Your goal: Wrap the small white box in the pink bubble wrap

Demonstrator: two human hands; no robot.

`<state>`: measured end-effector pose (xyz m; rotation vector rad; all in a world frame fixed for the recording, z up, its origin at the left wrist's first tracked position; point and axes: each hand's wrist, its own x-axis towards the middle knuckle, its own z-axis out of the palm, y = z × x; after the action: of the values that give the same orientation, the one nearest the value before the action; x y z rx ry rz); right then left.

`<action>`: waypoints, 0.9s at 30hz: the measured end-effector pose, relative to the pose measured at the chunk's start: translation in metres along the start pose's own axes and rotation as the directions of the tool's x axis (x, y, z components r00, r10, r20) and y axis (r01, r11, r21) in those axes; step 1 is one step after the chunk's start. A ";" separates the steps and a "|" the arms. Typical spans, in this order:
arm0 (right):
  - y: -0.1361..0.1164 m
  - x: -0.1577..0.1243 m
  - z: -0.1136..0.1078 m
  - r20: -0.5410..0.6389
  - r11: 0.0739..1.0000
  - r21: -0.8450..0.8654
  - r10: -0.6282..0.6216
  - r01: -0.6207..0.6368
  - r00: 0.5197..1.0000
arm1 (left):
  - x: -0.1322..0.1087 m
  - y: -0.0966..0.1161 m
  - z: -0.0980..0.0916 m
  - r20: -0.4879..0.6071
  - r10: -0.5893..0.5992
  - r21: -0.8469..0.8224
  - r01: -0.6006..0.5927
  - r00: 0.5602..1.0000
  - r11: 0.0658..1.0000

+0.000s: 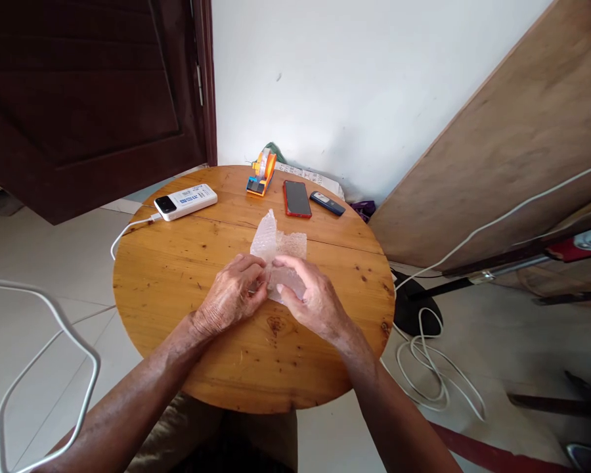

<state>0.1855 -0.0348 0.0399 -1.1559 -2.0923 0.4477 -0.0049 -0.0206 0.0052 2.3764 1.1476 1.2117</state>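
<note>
A piece of clear bubble wrap (293, 244) lies near the middle of the round wooden table, with one part folded up and standing at its far left. My left hand (236, 286) is closed, its fingers curled and pinching the wrap's left edge. Over the right part of the wrap, my right hand (315, 297) is open, with thumb and forefinger apart and the fingertips close to the fold. Whether anything lies wrapped inside the sheet I cannot tell.
On the wooden table (177, 282) stand an orange tape dispenser (262, 172), a phone in a red case (297, 199), a dark blue handheld device (328, 203) and a white power bank (186, 202) with a cable. Looped white cable (431, 368) lies on the floor at right.
</note>
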 end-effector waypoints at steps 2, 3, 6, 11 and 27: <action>0.006 -0.006 -0.007 -0.073 0.995 -0.029 0.090 -0.092 0.993 | 0.001 0.001 -0.002 0.011 0.009 -0.007 -0.009 1.000 1.000; 0.010 -0.010 -0.011 -0.104 0.987 -0.028 0.157 -0.161 0.982 | 0.001 0.001 -0.003 0.016 0.010 -0.009 -0.010 1.000 1.000; 0.024 -0.023 -0.021 -0.083 0.925 0.011 0.379 -0.379 0.922 | 0.001 0.001 -0.004 0.039 0.006 -0.016 -0.006 0.999 1.000; 0.030 -0.035 -0.019 0.056 0.851 0.078 0.516 -0.519 0.855 | 0.000 0.001 -0.004 0.042 0.023 -0.001 -0.023 0.999 1.000; 0.027 -0.018 0.028 -0.051 0.766 0.420 0.554 -0.486 0.831 | -0.003 0.001 0.002 0.004 0.038 0.001 -0.038 0.999 0.999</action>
<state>0.1880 -0.0343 -0.0032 -1.4609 -1.4107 0.9463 -0.0037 -0.0234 0.0028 2.4106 1.1069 1.2183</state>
